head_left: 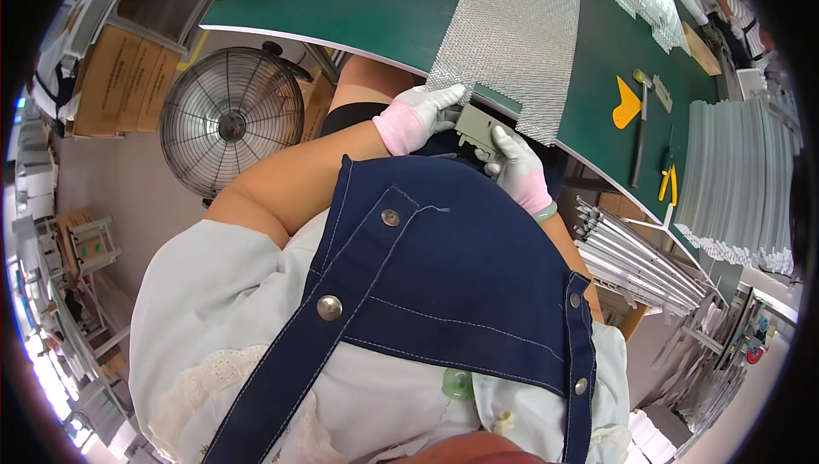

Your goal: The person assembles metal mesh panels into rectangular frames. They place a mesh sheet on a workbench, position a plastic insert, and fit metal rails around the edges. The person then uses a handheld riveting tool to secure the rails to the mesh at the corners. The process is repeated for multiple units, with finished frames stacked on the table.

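Note:
A silver sheet (516, 29) with a fine bumpy, mesh-like texture lies on the green table, its near end reaching the front edge. A notch shows in that end, between two corners. My left hand (420, 118), in a white glove with a pink cuff, is closed at the sheet's near left corner; its lower fingers come close to a small grey-green block (479, 128). This block has short prongs along its lower side. My right hand (517, 172), gloved alike, grips the block from the right with fingers on its face. The block's underside is hidden.
On the green table (367, 12) lie a hammer (640, 127), a yellow scraper-like piece (626, 103) and yellow-handled pliers (668, 181). Stacked grey panels (738, 178) stand at right, metal strips (640, 263) below. A large fan (232, 125) and cardboard boxes (119, 80) are left.

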{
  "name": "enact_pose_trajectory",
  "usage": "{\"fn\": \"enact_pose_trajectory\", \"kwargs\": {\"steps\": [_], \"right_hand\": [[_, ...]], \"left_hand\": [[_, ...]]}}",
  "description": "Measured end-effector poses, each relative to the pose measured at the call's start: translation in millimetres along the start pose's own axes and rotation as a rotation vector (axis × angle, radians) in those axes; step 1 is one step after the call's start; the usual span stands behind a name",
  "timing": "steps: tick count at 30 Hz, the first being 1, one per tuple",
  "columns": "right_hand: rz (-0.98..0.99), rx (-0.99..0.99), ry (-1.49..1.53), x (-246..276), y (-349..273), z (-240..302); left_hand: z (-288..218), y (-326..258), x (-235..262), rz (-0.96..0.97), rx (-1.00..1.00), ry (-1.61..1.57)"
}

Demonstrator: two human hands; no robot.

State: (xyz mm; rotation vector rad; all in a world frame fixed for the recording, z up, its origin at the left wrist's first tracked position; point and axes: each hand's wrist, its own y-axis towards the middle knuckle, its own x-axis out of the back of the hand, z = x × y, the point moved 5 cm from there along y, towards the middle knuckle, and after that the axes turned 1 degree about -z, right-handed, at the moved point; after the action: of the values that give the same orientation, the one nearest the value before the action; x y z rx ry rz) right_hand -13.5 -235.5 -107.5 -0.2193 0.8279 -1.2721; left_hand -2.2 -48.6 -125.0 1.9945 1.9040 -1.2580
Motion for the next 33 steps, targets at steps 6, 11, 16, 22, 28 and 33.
{"fn": "enact_pose_trajectory", "kwargs": {"steps": [6,11,16,22,28,33], "right_hand": [[-0.023,0.057,-0.063,1.8,-1.9,8.4],[-0.061,0.060,-0.093,-4.7,-3.6,11.2],[-0.041,0.064,-0.036,-6.0,2.0,8.2],[-0.078,0.068,-0.010,-11.4,-5.3,8.5],[-0.101,0.209,0.248,16.1,3.8,6.7],[0.088,0.115,0.362,15.3,2.7,10.2]], "left_hand": [[-4.4,-5.9,-4.1,-0.071,-0.005,0.025],[-1.0,-1.4,1.1,-0.032,-0.011,0.017],[-4.5,-11.6,-11.5,0.094,0.007,-0.065],[1.2,-27.2,-15.3,-0.053,0.209,0.251],[2.6,-26.1,-13.3,-0.008,0.171,0.138],[10.8,-16.7,-6.4,0.092,0.145,0.036]]}}
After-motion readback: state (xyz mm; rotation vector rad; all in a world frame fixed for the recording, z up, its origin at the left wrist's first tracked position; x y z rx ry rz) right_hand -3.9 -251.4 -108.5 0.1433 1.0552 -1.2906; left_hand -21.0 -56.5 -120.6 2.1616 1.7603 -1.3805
